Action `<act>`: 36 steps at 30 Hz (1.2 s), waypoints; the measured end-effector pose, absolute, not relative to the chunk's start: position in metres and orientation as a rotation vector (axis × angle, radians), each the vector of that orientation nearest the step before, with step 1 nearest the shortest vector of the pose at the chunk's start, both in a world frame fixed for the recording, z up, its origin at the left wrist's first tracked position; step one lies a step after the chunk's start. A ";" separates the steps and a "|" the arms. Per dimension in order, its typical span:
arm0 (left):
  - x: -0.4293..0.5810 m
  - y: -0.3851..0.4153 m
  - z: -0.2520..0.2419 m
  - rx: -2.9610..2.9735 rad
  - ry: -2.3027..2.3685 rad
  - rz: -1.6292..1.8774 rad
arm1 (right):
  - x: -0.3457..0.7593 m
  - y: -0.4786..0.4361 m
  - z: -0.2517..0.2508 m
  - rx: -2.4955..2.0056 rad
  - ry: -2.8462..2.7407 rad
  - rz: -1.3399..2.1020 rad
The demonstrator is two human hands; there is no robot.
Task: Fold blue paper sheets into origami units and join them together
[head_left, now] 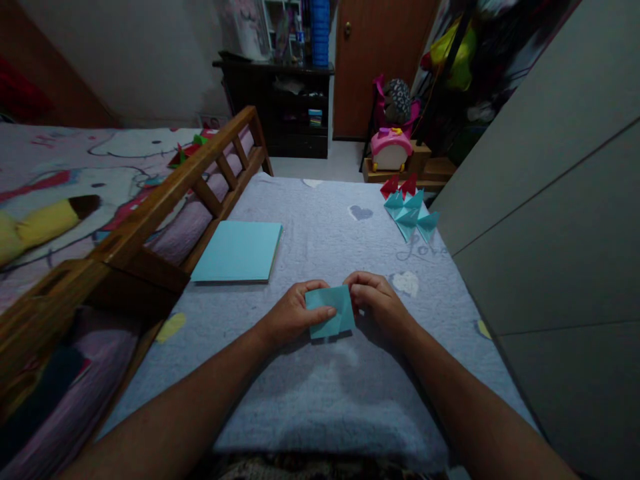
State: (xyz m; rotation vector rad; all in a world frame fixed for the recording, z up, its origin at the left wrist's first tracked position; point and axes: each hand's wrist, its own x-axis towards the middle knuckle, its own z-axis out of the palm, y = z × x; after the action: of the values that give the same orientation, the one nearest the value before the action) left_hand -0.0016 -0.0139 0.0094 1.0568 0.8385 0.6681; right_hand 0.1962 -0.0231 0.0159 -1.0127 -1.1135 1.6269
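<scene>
A small folded square of teal paper (343, 308) is held just above the light blue bedding. My left hand (300, 310) grips it from the left, thumb lying across its front. At its upper right corner is my right hand (376, 300), fingers curled and pinching the paper's edge. To the left lies a stack of larger teal sheets (239, 252). Several folded teal paper figures (407, 212) stand at the far right of the bedding, with red folded paper (399, 187) behind them.
A wooden rail (185, 190) runs along the left side, with another bed and a yellow plush beyond it. A pale panel (550, 220) borders the right. Past the far edge stand a dark shelf (280, 110) and a pink toy case (391, 152).
</scene>
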 end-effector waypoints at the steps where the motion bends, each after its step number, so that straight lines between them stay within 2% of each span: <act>1: -0.002 -0.014 0.009 1.060 0.842 0.673 | 0.196 -0.023 0.016 -1.018 -1.136 1.641; 9: 0.002 -0.015 0.017 1.031 0.855 0.769 | 0.189 -0.023 0.025 -1.137 -1.218 1.560; 22: 0.006 -0.015 0.015 1.107 0.915 0.724 | 0.190 -0.023 0.022 -1.276 -1.211 1.375; 29: 0.006 -0.017 0.018 1.041 0.948 0.853 | 0.195 -0.020 0.023 -1.199 -0.994 1.328; 36: 0.003 -0.012 0.014 1.043 1.046 1.047 | 0.193 -0.026 0.022 -1.169 -1.398 0.981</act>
State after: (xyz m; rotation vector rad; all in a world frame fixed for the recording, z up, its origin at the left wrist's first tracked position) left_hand 0.0034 -0.0119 0.0142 1.0430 1.0462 1.0466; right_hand 0.1935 -0.0257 0.0216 -1.1691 -1.3980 0.9806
